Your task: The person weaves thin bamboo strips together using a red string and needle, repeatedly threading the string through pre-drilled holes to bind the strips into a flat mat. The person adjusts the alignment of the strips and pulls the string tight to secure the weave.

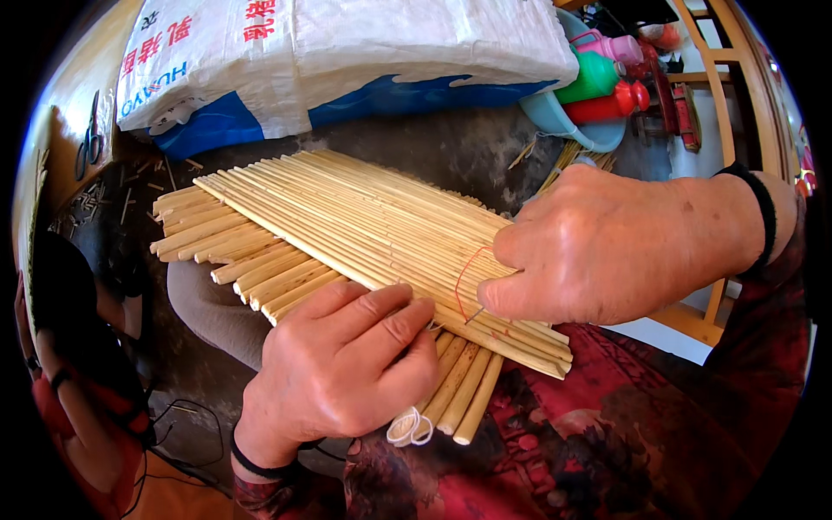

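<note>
A mat of thin pale straight sticks (pixel 347 208) lies slanted over a layer of thicker round sticks (pixel 208 234), above my lap. My left hand (pixel 342 360) has its fingers curled over the mat's near edge, gripping it. A loop of white string (pixel 409 426) hangs just below that hand. My right hand (pixel 607 243) pinches a thin needle (pixel 475 316) low over the mat's right part, its thumb and index finger bent. A red thread (pixel 461 269) arcs across the sticks from the needle toward those fingers.
A white-and-blue woven sack (pixel 347 52) spans the back. Scissors (pixel 88 143) lie on a wooden surface at back left. A blue basin (pixel 598 130) with coloured flasks (pixel 607 100) stands back right, beside a wooden frame (pixel 728 78). Part of a person (pixel 82 416), possibly a reflection, shows far left.
</note>
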Motion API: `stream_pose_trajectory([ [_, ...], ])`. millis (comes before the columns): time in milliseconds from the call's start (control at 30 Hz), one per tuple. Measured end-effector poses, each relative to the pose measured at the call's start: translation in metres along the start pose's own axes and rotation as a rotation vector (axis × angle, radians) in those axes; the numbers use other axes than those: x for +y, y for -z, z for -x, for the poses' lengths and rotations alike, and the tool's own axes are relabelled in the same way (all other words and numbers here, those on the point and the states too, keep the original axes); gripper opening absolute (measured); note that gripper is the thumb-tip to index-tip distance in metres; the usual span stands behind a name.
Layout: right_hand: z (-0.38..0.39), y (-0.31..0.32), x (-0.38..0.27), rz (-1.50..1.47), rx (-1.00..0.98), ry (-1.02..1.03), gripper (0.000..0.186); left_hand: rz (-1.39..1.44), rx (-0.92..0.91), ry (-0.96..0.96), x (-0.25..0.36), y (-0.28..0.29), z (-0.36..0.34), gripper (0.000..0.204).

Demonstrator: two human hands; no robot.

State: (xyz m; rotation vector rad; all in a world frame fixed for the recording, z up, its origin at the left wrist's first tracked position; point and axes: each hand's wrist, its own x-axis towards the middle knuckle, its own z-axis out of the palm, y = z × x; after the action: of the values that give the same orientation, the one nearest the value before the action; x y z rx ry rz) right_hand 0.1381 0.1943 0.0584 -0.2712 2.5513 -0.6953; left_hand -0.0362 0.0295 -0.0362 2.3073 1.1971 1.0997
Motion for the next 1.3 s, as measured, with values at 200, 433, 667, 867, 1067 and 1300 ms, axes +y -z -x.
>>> stream_pose_trajectory([
  [200, -0.002, -0.006, 0.002, -0.021, 0.016, 0.036, 0.019, 0.018, 0.036, 0.013, 0.001, -0.005, 0.003, 0.013],
  [433, -0.001, -0.011, 0.000, -0.002, 0.062, 0.095, 0.025, 0.021, 0.026, 0.045, 0.003, -0.004, 0.006, 0.012],
  [667, -0.001, -0.017, -0.003, -0.021, 0.119, 0.089, 0.024, 0.010, 0.023, 0.033, 0.004, -0.004, 0.006, 0.010],
  [867, -0.005, -0.021, -0.002, -0.018, 0.121, 0.089, 0.022, 0.014, 0.022, 0.028, 0.002, -0.005, 0.006, 0.009],
  [1067, -0.008, -0.027, -0.004, -0.001, 0.159, 0.081, 0.018, 0.013, 0.024, 0.036, 0.002, -0.005, 0.008, 0.010],
  [1300, -0.010, -0.030, -0.004, -0.032, 0.143, 0.070, 0.015, 0.006, 0.043, 0.017, 0.002, -0.008, 0.007, 0.010],
])
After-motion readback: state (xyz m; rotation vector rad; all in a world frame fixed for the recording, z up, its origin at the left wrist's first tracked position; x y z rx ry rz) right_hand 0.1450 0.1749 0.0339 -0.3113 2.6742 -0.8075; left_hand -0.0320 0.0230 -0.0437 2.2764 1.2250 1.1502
